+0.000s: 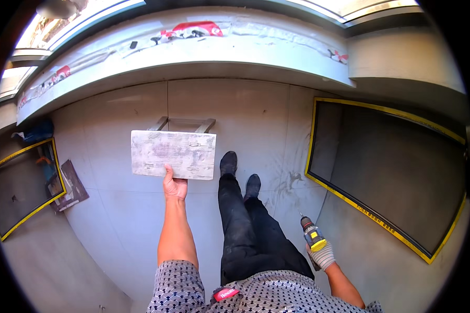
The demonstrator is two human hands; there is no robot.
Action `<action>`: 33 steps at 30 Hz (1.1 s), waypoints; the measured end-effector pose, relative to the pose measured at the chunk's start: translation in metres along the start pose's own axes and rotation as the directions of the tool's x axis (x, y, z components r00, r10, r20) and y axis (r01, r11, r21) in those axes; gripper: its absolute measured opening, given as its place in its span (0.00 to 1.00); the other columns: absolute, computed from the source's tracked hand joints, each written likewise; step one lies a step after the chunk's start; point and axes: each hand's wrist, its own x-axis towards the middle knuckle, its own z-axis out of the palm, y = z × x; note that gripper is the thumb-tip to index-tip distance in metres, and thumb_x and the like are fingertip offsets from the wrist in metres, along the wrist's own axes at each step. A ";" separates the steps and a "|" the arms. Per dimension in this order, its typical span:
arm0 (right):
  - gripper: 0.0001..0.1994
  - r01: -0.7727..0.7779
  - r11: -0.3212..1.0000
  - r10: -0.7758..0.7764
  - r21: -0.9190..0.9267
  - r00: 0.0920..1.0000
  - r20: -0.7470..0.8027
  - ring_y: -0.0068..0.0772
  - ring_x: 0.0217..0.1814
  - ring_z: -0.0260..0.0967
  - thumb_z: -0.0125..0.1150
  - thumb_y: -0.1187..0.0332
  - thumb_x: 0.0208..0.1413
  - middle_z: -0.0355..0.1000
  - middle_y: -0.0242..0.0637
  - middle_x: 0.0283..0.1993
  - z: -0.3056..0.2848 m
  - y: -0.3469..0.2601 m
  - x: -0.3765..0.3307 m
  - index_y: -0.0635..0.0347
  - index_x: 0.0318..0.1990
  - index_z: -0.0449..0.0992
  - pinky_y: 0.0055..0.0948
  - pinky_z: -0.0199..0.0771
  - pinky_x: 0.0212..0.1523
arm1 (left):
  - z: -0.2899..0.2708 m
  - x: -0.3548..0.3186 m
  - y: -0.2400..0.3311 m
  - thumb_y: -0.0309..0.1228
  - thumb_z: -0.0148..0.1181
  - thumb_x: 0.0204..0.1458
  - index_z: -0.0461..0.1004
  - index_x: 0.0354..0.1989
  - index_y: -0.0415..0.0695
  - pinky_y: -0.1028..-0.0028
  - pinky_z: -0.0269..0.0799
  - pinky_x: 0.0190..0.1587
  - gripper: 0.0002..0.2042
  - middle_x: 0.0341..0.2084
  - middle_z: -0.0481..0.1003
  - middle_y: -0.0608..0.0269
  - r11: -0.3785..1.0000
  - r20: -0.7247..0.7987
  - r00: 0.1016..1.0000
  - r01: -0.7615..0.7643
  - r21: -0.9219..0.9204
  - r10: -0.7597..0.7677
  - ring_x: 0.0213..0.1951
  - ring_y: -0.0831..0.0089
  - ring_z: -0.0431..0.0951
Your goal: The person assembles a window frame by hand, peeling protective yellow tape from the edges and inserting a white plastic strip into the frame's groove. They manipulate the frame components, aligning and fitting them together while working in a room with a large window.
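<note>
My bare left hand [175, 187] grips the near edge of a small step stool [173, 154], its thumb lying over the top. The stool's seat is a pale, worn, scuffed board, and parts of its legs show beyond the far edge. Whether its feet touch the floor, I cannot tell. On the right, my right hand [322, 254] wears a striped knit glove and is wrapped round the handle of a cordless drill [313, 235]. That drill is black and yellow, with a thin bit pointing away from me. The fingers on its handle are partly hidden.
A screen frame with yellow edging [386, 172] leans at the right wall; another yellow-edged frame [28, 182] stands left. Behind it lies a dark flat panel [73, 185] near a blue bag [36, 130]. A white window sill [245, 49] juts out ahead above the tiled floor [125, 214].
</note>
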 end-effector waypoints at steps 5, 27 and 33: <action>0.21 0.046 0.943 -0.035 0.330 0.999 -0.039 0.31 0.46 0.75 0.66 0.67 0.54 0.75 0.34 0.45 -0.021 -0.049 0.033 0.60 0.55 0.69 0.33 0.77 0.53 | -0.015 0.036 -0.002 0.43 0.66 0.57 0.65 0.67 0.46 0.53 0.58 0.70 0.31 0.63 0.70 0.62 0.995 -0.022 0.997 0.074 -0.064 -0.076 0.64 0.58 0.67; 0.20 0.138 0.973 -0.086 0.186 0.962 -0.260 0.35 0.45 0.76 0.65 0.70 0.53 0.76 0.38 0.45 -0.099 -0.115 0.022 0.58 0.54 0.71 0.33 0.78 0.50 | 0.002 -0.040 0.055 0.49 0.59 0.61 0.57 0.69 0.39 0.53 0.57 0.68 0.36 0.66 0.63 0.50 0.741 -0.569 0.810 0.295 0.604 0.141 0.67 0.58 0.64; 0.25 0.211 0.907 -0.058 0.365 0.919 -0.390 0.40 0.53 0.78 0.71 0.60 0.50 0.79 0.42 0.49 -0.115 -0.076 0.020 0.60 0.54 0.74 0.36 0.77 0.53 | 0.167 -0.050 0.131 0.50 0.52 0.66 0.59 0.65 0.33 0.58 0.67 0.62 0.32 0.58 0.70 0.48 0.850 -0.151 0.927 -0.240 0.468 0.344 0.56 0.59 0.72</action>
